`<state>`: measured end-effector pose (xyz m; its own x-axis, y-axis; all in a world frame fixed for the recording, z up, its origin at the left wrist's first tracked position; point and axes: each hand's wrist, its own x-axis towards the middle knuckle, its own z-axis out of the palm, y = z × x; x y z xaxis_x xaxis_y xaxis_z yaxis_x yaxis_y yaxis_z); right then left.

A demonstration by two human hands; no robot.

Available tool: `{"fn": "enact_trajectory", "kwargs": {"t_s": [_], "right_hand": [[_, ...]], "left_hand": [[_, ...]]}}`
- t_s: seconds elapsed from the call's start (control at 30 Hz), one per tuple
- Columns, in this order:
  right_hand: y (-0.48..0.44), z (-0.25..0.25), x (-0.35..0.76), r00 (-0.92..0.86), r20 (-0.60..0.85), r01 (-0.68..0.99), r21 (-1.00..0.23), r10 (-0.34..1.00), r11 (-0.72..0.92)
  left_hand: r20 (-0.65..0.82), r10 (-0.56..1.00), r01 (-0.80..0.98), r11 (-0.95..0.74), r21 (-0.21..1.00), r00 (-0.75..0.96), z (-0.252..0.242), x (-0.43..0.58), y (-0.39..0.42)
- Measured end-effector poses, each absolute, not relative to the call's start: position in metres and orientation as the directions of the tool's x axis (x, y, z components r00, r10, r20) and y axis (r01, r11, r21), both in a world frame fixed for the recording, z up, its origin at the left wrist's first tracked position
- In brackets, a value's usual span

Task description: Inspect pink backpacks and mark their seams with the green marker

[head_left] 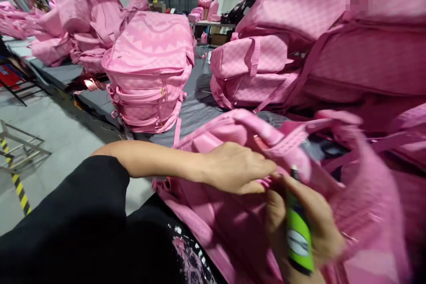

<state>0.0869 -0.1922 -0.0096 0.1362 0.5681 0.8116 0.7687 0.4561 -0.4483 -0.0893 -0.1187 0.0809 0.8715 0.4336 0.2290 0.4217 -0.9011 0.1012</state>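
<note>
In front of me a pink backpack lies tilted against my lap, its straps looped up toward the table. My left hand is closed, pinching a bit of its pink fabric near the middle. Right beside those fingertips is my right hand, blurred by motion. It is wrapped round a green handheld tool with a white oval label, a black end and a narrow dark tip pointing up. What kind of tool it is cannot be made out. The fingertips of both hands nearly meet at the fabric, and the spot between them is partly hidden.
A full pink backpack stands on the grey-covered table ahead. More pink bags are stacked at the right, and a tall heap of pink bags rises at the left. A metal frame stands on the floor at left.
</note>
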Motion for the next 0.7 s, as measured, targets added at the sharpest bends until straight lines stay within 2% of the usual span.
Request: {"fn": "enact_trajectory", "kwargs": {"t_s": [0.07,0.1,0.17,0.27,0.33,0.47,0.53,0.7], "right_hand": [[-0.182,-0.024,0.088,0.0,0.846,0.814,-0.309,0.533,0.492],[-0.177,-0.031,0.09,-0.028,0.85,0.833,-0.271,0.525,0.482],[-0.169,-0.042,0.094,0.016,0.827,0.846,-0.311,0.562,0.433],[-0.165,-0.046,0.099,0.114,0.768,0.813,-0.437,0.63,0.386],[-0.166,-0.046,0.098,0.099,0.757,0.791,-0.454,0.646,0.411],[-0.175,-0.048,0.096,0.093,0.747,0.754,-0.484,0.658,0.444],[-0.181,-0.05,0.099,0.068,0.719,0.744,-0.498,0.692,0.445],[-0.186,-0.055,0.12,0.016,0.621,0.634,-0.612,0.784,0.472]], "left_hand": [[0.176,0.42,0.392,-0.904,0.172,0.89,0.058,-0.092,-0.115],[0.174,0.379,0.352,-0.921,0.167,0.909,0.049,-0.092,-0.11],[0.275,0.286,0.28,-0.958,0.063,0.918,0.04,-0.09,-0.098],[0.48,0.289,0.366,-0.928,-0.074,0.829,0.044,-0.08,-0.073],[0.415,0.37,0.438,-0.895,-0.078,0.831,0.049,-0.066,-0.052],[0.109,0.45,0.462,-0.877,-0.131,0.886,0.042,-0.03,-0.02],[0.079,0.425,0.432,-0.888,-0.156,0.902,0.034,-0.019,-0.013],[0.147,0.294,0.319,-0.93,-0.185,0.944,0.024,-0.021,-0.022]]}}
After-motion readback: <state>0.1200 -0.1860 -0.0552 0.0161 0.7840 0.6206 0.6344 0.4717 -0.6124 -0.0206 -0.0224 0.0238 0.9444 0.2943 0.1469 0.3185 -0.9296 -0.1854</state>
